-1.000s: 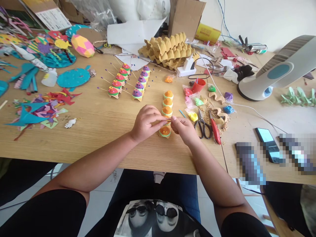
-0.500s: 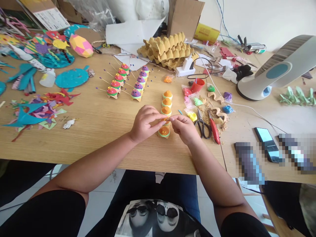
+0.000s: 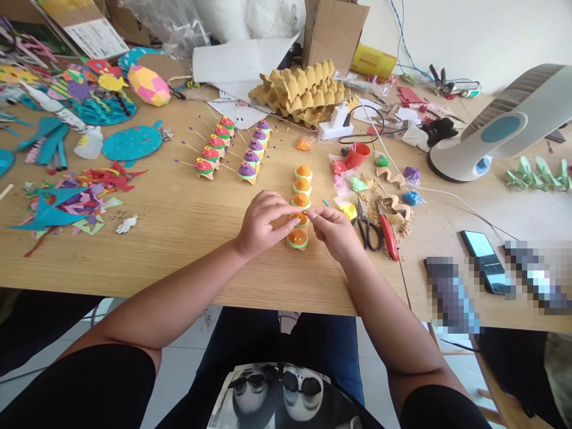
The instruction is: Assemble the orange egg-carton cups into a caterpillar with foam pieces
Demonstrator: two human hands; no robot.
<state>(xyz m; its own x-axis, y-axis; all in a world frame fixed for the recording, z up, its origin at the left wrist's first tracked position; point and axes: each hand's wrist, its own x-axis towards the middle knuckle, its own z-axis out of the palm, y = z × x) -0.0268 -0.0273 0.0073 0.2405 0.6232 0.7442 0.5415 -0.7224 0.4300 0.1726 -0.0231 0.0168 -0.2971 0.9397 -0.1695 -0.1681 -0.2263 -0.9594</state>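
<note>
An orange egg-carton caterpillar (image 3: 302, 185) with pale green bands stands on the table, its smiling face segment (image 3: 297, 239) nearest me. My left hand (image 3: 267, 221) reaches over its body from the left, thumb and forefinger curved close together at the tips. From the right, my right hand (image 3: 333, 231) pinches with thumb and forefinger, meeting the left fingertips above the caterpillar. Whatever lies between the fingertips is too small to make out. Beyond my left hand stand a red caterpillar (image 3: 216, 143) and a purple caterpillar (image 3: 252, 150), with blue-tipped sticks poking out of their sides.
Scissors (image 3: 369, 226) and a red-handled cutter (image 3: 388, 230) lie right of my right hand, near yellow clay (image 3: 347, 210) and a red cup (image 3: 357, 155). Egg cartons (image 3: 299, 89) are piled at the back. Paper scraps (image 3: 74, 205) lie left; a white fan (image 3: 487, 131) stands right.
</note>
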